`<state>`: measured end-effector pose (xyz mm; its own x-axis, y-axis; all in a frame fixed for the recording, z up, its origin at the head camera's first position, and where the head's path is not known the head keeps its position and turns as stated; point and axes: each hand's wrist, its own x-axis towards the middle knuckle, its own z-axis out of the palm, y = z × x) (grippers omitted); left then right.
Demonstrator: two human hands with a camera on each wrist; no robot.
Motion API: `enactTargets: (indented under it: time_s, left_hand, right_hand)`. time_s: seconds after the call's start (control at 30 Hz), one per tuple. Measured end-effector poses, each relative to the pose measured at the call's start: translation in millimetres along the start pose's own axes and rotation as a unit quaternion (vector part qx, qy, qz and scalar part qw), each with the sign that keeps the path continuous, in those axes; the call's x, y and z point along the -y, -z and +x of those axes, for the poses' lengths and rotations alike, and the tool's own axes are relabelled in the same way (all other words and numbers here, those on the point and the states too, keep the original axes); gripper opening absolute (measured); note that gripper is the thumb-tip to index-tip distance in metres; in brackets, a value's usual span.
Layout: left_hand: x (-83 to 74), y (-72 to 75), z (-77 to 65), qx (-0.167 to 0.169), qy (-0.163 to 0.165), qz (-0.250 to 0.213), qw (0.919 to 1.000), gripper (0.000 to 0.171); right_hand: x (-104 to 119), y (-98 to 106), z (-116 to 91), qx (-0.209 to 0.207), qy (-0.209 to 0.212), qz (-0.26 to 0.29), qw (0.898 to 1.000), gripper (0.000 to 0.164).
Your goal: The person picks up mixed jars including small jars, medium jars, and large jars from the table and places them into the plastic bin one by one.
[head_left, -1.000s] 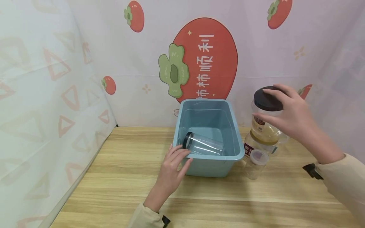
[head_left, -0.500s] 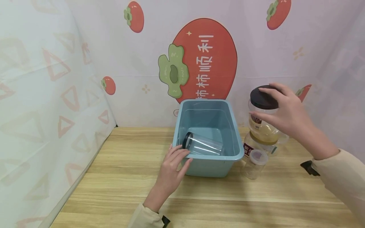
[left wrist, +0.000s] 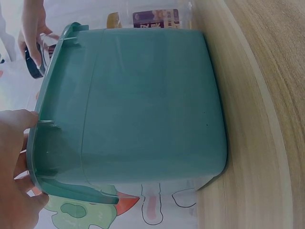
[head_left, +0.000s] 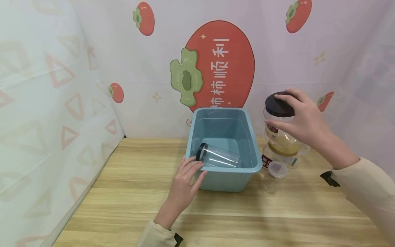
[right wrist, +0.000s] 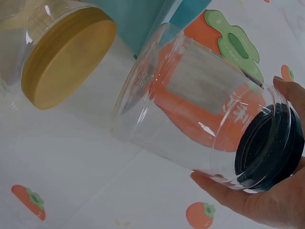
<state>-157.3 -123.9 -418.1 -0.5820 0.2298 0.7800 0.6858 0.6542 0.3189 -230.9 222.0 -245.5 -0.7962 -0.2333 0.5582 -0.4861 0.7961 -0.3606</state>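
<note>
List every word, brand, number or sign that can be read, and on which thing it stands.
"柿柿顺利": on the cloth, big persimmon, sideways; one end character partly hidden behind the tub.
Dark red label on the yellow-lidded jar: characters too blurred to read.
Teal label, same jar: too small.
Label on the black-lidded jar in the right hand: too small.
Raised mark on its bottom: too faint.

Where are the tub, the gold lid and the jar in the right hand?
Tub (head_left: 223, 181): head view, on its front outer wall.
Gold lid (right wrist: 72, 61): right wrist view, on its flat top.
Held jar (right wrist: 198, 117): right wrist view, on its clear side wall.
</note>
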Motion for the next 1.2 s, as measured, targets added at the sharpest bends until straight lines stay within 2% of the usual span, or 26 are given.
enactTargets:
  time_s: [0.67,1.2]
  left_hand:
    - [0.5,-0.2,-0.1,0.000,-0.003,0.001,1.0000,0.024]
    - [-0.5,0.1,0.3,0.000,-0.002,0.003,1.0000,0.024]
  right_hand:
    - [3.6,-5.6,7.0,0.008,0.011,0.000,1.000,0.071]
    - [9.3,-9.1,14.2,0.020,0.003,-0.012,1.000,0.073]
